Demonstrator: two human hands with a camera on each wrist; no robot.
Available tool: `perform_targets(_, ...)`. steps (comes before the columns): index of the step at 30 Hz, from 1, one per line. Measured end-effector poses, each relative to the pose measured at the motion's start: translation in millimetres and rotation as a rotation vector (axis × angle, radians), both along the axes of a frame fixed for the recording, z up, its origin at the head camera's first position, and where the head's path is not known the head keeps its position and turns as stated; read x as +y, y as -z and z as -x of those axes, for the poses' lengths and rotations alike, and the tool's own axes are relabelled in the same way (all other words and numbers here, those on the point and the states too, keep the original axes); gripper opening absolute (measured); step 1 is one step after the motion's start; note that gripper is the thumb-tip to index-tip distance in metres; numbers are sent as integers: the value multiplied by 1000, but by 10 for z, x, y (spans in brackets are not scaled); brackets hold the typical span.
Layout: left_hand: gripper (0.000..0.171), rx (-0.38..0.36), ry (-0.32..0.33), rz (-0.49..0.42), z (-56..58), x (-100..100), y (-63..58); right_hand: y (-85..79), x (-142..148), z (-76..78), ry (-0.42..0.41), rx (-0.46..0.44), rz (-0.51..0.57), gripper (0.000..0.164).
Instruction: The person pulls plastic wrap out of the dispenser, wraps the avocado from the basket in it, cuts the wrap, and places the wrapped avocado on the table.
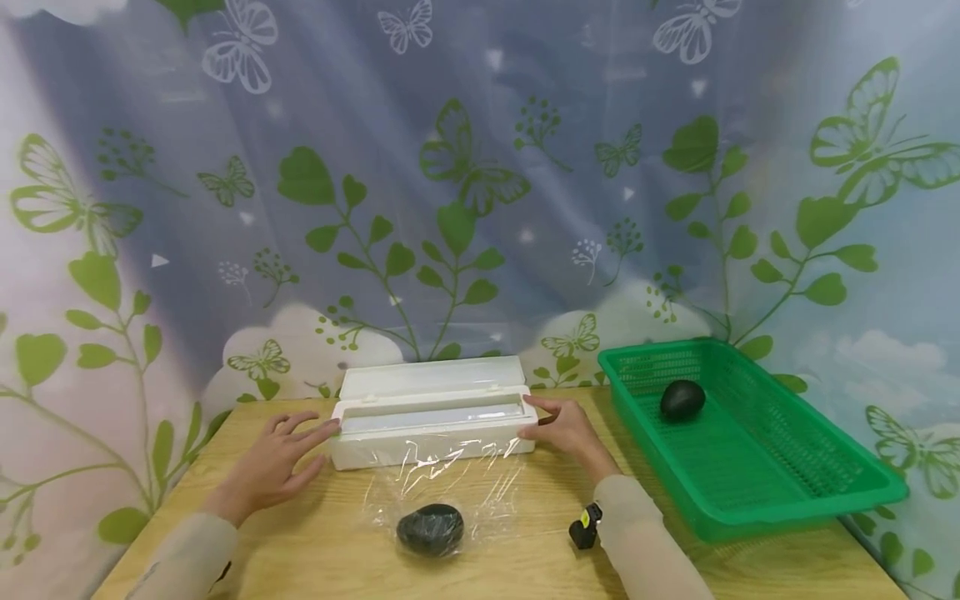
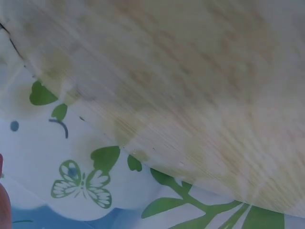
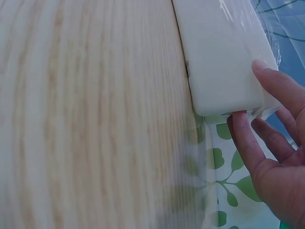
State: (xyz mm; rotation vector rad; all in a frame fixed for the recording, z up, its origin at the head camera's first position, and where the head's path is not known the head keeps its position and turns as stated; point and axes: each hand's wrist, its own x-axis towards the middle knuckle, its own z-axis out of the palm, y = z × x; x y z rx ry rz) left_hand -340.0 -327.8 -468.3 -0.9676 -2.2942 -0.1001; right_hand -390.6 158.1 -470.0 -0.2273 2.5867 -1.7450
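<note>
A white cling film dispenser (image 1: 432, 447) stands on the table with its lid (image 1: 432, 377) raised at the back. Clear film (image 1: 465, 477) comes over its front and lies across a dark green avocado (image 1: 431, 530). My right hand (image 1: 567, 431) grips the dispenser's right end; in the right wrist view, a fingertip (image 3: 259, 67) lies on the white casing and another finger (image 3: 241, 131) meets its end. At the left end, my left hand (image 1: 275, 465) has its fingers extended, one fingertip right at the corner. The left wrist view barely catches that hand, at its left edge.
To the right, a green plastic basket (image 1: 705, 523) with perforated sides holds another dark avocado (image 1: 682, 401). A patterned curtain (image 1: 480, 208) hangs behind the wooden table (image 1: 525, 575). A small black device (image 1: 585, 527) sits by my right wrist.
</note>
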Motion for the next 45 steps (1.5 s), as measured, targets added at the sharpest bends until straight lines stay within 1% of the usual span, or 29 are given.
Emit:
perform_targets(3, 54, -4, -12, 17, -2, -35, -5, 3, 25, 8, -1, 14, -8, 63)
perform_targets(5, 55, -2, -16, 26, -2, -40, -4, 7, 29, 10, -6, 8, -2, 63)
perform_targets(10, 57, 6, -26, 17, -22, -44, 18, 6, 10, -5, -9, -4, 13, 63)
perform_targets(16, 55, -33, -56, -14, -58, -22, 33, -5, 16, -24, -41, 15, 4, 63)
perform_targets(20, 56, -62, -71, -34, -86, 11, -4, -5, 31, -34, -69, 33, 2, 63)
perform_targets(24, 57, -70, -65, -54, -111, 91, -83, -14, 43, -37, -97, 37, 12, 63)
perform_targets(27, 57, -69, -47, -70, -131, 183, -151, -38, 49, -44, -111, 34, 14, 64)
perform_targets(30, 55, -52, -26, -84, -147, 279, -194, -69, 61, -58, -123, 28, 5, 65)
perform_targets(36, 49, -24, 17, -108, -203, 463, -198, -104, 93, -99, -134, 22, -11, 66)
perform_targets(38, 49, -18, 42, -130, -231, 530, -203, -118, 94, -115, -133, 22, -13, 66)
perform_targets(40, 47, -15, 86, -164, -266, 608, -227, -158, 91, -137, -136, 39, -23, 67)
perform_targets(43, 42, -39, 145, -208, -336, 748, -273, -242, 74, -180, -102, 64, -64, 65)
perform_targets(45, 38, -93, 174, -227, -402, 852, -312, -314, 43, -223, -58, 81, -102, 62)
